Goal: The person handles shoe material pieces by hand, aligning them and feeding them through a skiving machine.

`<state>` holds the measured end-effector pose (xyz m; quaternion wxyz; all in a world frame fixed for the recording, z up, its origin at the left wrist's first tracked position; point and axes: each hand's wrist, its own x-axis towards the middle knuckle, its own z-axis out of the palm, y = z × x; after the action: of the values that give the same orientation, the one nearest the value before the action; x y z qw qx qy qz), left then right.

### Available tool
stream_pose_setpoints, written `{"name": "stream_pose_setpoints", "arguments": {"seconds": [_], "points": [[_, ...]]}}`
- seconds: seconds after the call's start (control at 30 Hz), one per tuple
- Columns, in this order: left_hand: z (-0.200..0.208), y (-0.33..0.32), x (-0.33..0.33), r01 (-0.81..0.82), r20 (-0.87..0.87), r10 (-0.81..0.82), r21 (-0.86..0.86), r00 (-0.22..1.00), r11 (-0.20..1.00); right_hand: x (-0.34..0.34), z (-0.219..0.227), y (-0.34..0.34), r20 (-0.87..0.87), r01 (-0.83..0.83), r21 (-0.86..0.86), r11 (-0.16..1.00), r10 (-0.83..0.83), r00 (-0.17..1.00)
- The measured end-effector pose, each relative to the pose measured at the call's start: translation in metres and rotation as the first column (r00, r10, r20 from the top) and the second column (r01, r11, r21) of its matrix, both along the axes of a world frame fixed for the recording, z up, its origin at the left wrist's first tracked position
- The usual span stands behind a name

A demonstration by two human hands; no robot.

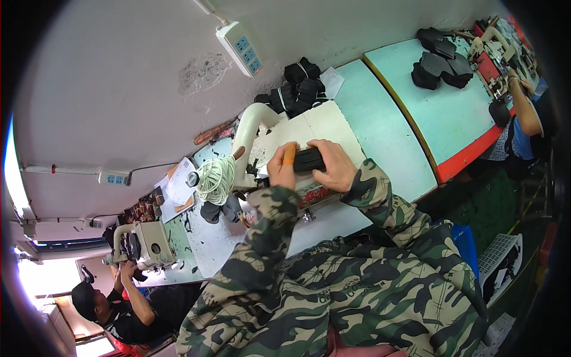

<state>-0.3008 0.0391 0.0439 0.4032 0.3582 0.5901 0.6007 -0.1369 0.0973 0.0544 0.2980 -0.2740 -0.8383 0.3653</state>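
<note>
Between my two hands is a stack of thin black pieces (pixel 308 160), standing on edge over the pale bed (pixel 342 128) of a cream-coloured machine. My left hand (pixel 282 166) closes on the stack's left end; an orange wrap (pixel 289 156) covers one of its fingers. On the right end, my right hand (pixel 336 167) grips with the thumb in front and fingers over the top. The machine's curved arm (pixel 248 128) rises just left of my left hand. Nearby hangs a coil of pale cord (pixel 216 179).
Tied black bundles (pixel 297 89) lie behind the machine. Papers (pixel 176 187) and dark scraps are at left. More black pieces (pixel 441 65) sit on the right-hand table (pixel 410 113). A person (pixel 119 309) works at left, another (pixel 526 119) at far right. A white basket (pixel 498 262) stands below right.
</note>
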Motion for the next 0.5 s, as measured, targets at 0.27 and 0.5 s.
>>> {"name": "stream_pose_setpoints", "arguments": {"seconds": [0.27,0.5], "points": [[0.005,0.007,0.034,-0.065,-0.577,0.121,0.117,0.808,0.991,0.011,0.008,-0.004,0.073,0.059,0.318,0.946,-0.086,0.994],[0.058,-0.096,-0.008,0.430,-0.523,-0.405,-0.079,0.750,0.899,-0.001,0.015,-0.063,-0.135,-0.193,-0.877,0.440,0.159,0.978]]}}
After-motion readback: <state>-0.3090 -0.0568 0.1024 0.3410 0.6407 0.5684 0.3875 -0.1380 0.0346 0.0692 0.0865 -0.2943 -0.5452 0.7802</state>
